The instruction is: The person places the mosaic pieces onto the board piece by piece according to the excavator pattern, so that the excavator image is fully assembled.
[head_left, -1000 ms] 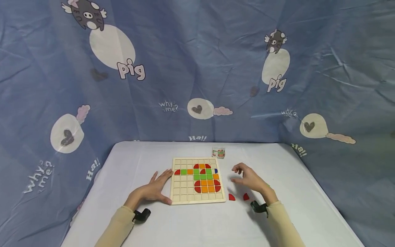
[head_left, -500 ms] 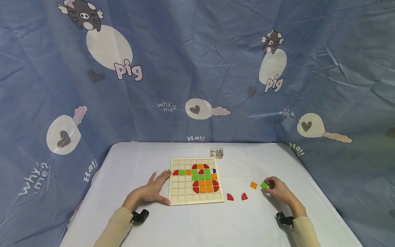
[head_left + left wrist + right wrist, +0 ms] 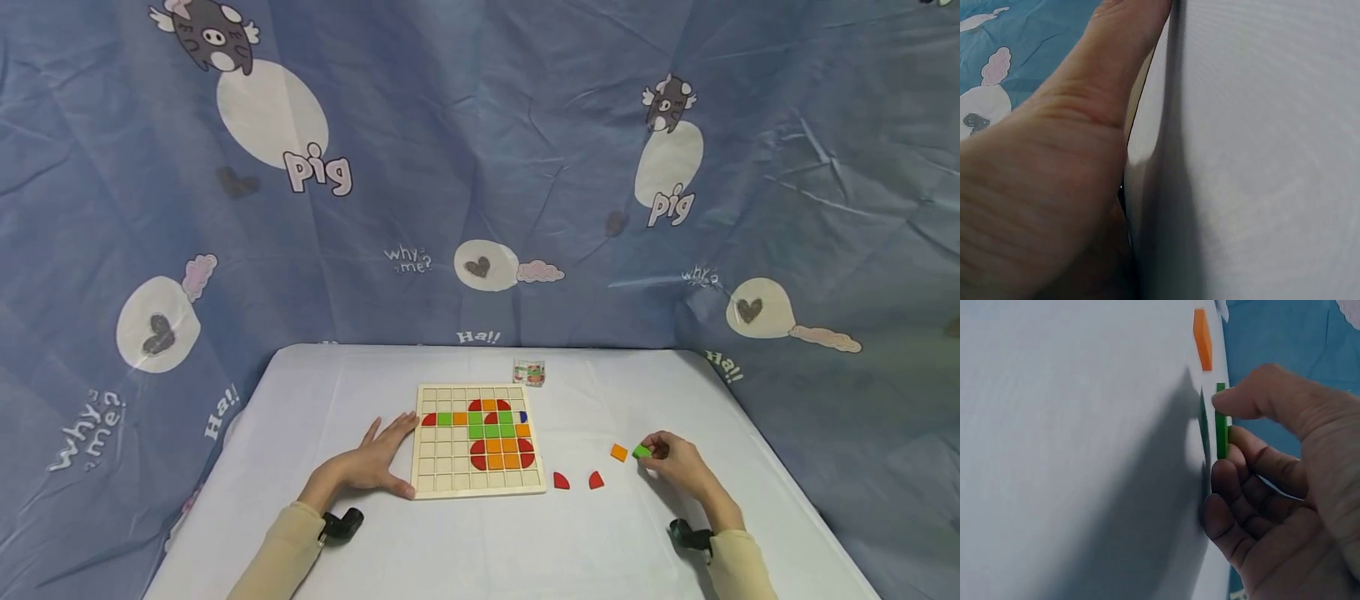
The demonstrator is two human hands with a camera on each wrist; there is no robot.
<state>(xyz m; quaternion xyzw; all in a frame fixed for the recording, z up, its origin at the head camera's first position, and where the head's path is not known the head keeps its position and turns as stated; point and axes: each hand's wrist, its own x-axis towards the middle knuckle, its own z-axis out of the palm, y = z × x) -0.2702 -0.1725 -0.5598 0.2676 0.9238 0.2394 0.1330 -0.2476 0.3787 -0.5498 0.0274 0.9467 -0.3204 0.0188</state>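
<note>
In the head view my left hand (image 3: 369, 463) lies at the left edge of a wooden grid board (image 3: 442, 482), fingers and thumb spread, tips touching its side. Red, green, orange and blue tiles fill some of its squares. My right hand (image 3: 678, 462), out to the right, pinches a green square tile (image 3: 642, 451) between thumb and fingers. The right wrist view shows this green tile (image 3: 1221, 425) edge-on, raised off the table; a dark green strip below it is unclear. The left wrist view holds mostly the left hand's heel and thumb (image 3: 1054, 169).
An orange square tile (image 3: 618, 452) lies just left of the right hand. Two red quarter-round tiles, one nearer (image 3: 561, 481) and one further right (image 3: 596, 480), lie beside the board. A small picture card (image 3: 529, 373) sits behind it on the white table (image 3: 480, 550).
My right hand has moved right, away from beside the board, and now pinches the green tile, lifted slightly. The left hand keeps its place at the board.
</note>
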